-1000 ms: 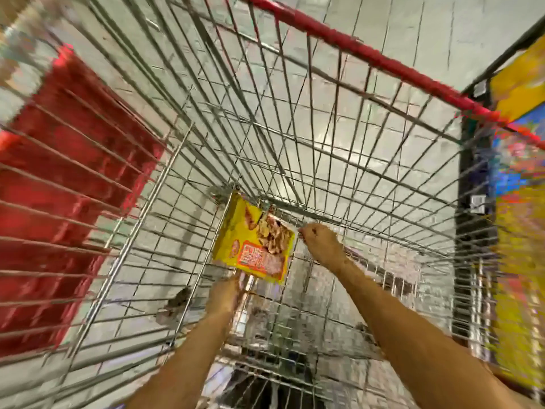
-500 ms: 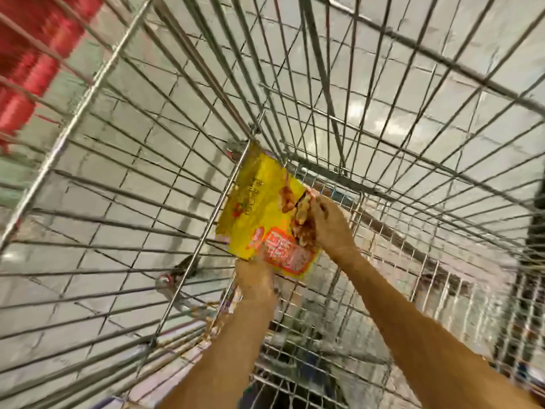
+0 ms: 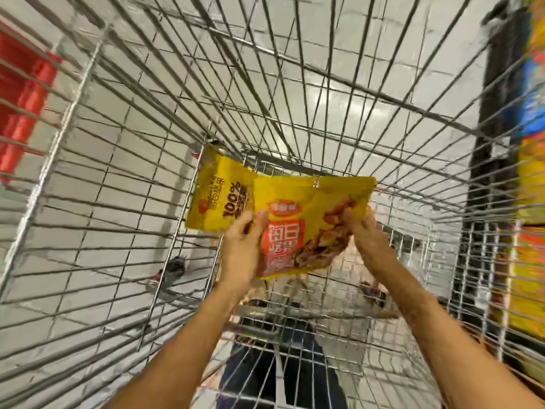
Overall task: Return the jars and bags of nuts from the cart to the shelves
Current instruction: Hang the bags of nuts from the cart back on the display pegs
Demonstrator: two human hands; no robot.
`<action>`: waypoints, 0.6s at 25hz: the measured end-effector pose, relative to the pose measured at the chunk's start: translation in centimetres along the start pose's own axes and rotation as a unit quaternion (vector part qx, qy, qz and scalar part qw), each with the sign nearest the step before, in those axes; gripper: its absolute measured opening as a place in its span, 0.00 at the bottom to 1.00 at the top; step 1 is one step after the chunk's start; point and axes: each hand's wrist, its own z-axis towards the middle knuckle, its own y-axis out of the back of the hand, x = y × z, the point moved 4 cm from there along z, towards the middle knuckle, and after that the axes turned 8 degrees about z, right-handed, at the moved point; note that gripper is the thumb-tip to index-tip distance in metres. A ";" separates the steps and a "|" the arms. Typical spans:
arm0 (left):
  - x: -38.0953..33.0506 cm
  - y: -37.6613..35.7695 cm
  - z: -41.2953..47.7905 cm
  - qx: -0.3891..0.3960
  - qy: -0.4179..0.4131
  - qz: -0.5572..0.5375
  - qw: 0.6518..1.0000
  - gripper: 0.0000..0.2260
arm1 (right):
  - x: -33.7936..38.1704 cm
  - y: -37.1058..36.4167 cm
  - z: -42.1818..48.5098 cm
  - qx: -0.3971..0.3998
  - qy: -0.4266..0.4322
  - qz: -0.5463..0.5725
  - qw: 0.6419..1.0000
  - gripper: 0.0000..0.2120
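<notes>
Inside the wire cart (image 3: 124, 160) I hold up a yellow bag of nuts (image 3: 312, 202) with a red label and a picture of nuts. My left hand (image 3: 243, 249) grips its lower left side, thumb on the front. My right hand (image 3: 364, 231) pinches its right edge. A second yellow bag (image 3: 216, 199), printed "100%", shows behind and to the left of the first one, turned sideways; whether my left hand holds it too I cannot tell. Both bags are raised off the cart floor.
The cart's wire walls surround my arms on all sides. A dark shelf upright (image 3: 495, 143) with blurred yellow and blue packages (image 3: 530, 172) stands to the right. A red object (image 3: 20, 98) lies outside the cart on the left. Pale floor tiles show through the wires.
The bag has come up from the cart's far corner toward me and turned its front to the camera. A second yellow bag now shows separately on the left.
</notes>
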 end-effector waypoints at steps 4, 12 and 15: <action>2.4 -1.0 0.1 0.006 0.084 -0.074 0.994 0.15 | 1.0 -0.8 1.0 -0.089 -0.010 0.067 0.994 0.21; 10.7 2.0 3.9 -0.193 0.280 -0.233 0.911 0.23 | -1.4 0.5 2.3 -0.198 0.040 0.087 0.976 0.21; 12.2 1.6 6.5 -0.239 0.273 -0.242 0.900 0.26 | -1.9 0.2 2.9 -0.199 0.041 0.058 0.977 0.21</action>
